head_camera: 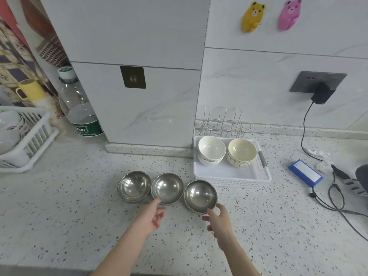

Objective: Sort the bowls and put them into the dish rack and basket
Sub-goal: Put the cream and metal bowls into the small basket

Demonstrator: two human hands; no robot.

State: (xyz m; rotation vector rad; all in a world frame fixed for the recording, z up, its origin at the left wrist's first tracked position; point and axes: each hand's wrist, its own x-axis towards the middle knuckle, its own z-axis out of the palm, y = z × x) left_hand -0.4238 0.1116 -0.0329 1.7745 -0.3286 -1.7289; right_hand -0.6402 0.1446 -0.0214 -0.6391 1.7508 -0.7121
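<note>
Both hands reach forward over the speckled tabletop (pixel 69 206) toward a row of three steel bowls. The left hand (pixel 152 215) has its thumb tip touching the near rim of the middle steel bowl (pixel 167 188), the other fingers loosely curled beneath and gripping nothing that shows. The right hand (pixel 218 219) has its fingertips at the near rim of the right steel bowl (pixel 200 196), thumb spread out to the side; whether it has truly pinched the rim cannot be told.

A left steel bowl (pixel 133 185) sits just beside the middle one, farther from either hand. All three lie straight ahead of the hands, strung left to right and nearly touching; each looks like a nested stack.

Just beyond and to the right of the right steel bowl stands the white basket (pixel 235 181), holding two stacks of white ceramic bowls (pixel 212 149), with a wire rack (pixel 223 124) behind it. A white dish rack (pixel 35 140) with patterned bowls stands well apart at far left.

Judging by this layout, the right hand is nearer the basket and the left hand nearer the dish rack, so the destination chosen for the steel bowls decides which hand has the short carry.
</note>
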